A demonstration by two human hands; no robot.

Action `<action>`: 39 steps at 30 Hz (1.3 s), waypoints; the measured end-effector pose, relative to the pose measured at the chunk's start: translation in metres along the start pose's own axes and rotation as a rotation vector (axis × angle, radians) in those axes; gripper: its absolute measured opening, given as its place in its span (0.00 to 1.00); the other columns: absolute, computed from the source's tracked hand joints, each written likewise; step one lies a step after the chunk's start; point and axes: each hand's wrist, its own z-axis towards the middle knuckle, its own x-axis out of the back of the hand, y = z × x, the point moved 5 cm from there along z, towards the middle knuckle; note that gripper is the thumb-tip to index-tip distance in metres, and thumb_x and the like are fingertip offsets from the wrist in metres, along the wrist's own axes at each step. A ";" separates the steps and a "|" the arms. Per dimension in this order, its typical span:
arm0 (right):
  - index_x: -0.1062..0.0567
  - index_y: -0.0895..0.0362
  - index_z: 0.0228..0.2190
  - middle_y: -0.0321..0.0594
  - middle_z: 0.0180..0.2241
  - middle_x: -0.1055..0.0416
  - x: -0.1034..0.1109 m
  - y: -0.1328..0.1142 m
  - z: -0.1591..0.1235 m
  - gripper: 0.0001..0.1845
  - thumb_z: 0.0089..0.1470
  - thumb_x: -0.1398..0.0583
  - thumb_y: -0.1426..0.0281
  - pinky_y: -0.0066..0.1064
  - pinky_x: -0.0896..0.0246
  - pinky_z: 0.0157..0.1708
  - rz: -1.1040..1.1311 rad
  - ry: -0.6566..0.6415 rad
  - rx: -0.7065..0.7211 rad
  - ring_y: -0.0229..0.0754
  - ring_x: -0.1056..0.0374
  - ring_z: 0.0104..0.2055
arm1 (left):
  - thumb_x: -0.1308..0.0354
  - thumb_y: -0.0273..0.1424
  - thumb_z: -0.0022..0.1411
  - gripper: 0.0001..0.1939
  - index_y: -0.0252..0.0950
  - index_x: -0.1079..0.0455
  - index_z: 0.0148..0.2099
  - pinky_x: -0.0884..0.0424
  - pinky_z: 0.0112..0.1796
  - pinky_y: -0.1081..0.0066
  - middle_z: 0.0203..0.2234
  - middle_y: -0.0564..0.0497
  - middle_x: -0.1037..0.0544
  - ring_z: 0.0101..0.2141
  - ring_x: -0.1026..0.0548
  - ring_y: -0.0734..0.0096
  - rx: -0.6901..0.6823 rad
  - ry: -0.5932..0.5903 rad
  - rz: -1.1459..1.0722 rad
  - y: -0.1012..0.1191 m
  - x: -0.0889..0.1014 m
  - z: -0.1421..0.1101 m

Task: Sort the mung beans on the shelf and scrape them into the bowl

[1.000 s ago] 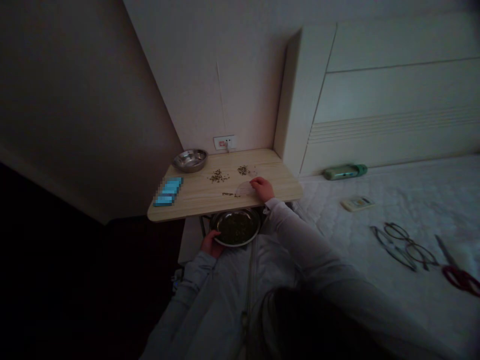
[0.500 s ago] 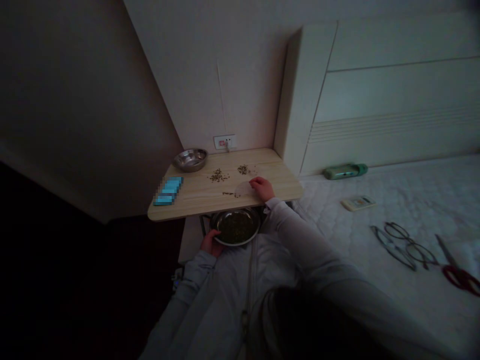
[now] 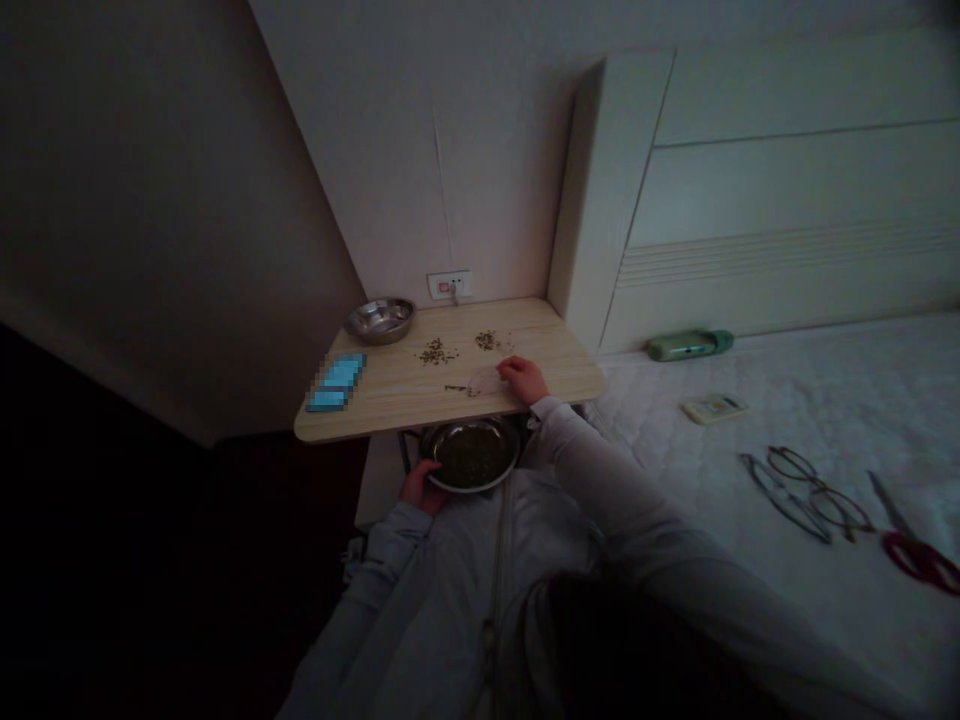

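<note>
My left hand [image 3: 422,487] grips the rim of a metal bowl [image 3: 501,477], which sits partly beneath the table's front edge and holds small dark green bits. Over the small wooden table [image 3: 390,408], my right hand [image 3: 523,379] is closed on the edge of a thin, clear round piece [image 3: 484,381], perhaps a plastic disc. A short row of dark bits [image 3: 454,388] lies by that disc, partly under it. Farther back are two loose heaps of small greenish bits, a left heap [image 3: 435,352] and a right heap [image 3: 486,341].
A second metal bowl [image 3: 381,321] stands at the table's back left, behind a phone [image 3: 337,382] with a blurred screen. On the bed at right lie a green bottle [image 3: 690,345], a pale remote [image 3: 714,407], eyeglasses [image 3: 817,490] and red-handled scissors [image 3: 919,555]. A wall socket [image 3: 449,285] is behind the table.
My right hand and the clear disc have shifted very slightly left, over the end of the row of bits. My left hand and its bowl stay in place.
</note>
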 end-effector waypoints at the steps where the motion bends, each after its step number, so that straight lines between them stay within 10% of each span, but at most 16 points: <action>1: 0.30 0.58 0.21 0.31 0.17 0.35 0.000 0.001 0.001 0.06 0.38 0.46 0.70 0.27 0.44 0.30 0.000 -0.001 0.005 0.33 0.39 0.24 | 0.51 0.19 0.42 0.18 0.30 0.30 0.38 0.34 0.43 0.61 0.27 0.48 0.22 0.41 0.29 0.59 0.006 -0.006 -0.005 0.000 -0.001 0.000; 39: 0.28 0.58 0.27 0.34 0.23 0.29 -0.007 0.000 0.000 0.08 0.42 0.45 0.72 0.27 0.42 0.35 -0.105 -0.161 0.032 0.33 0.35 0.28 | 0.52 0.20 0.44 0.21 0.29 0.33 0.44 0.38 0.46 0.59 0.27 0.47 0.22 0.42 0.30 0.60 0.030 -0.085 -0.016 -0.002 0.000 0.003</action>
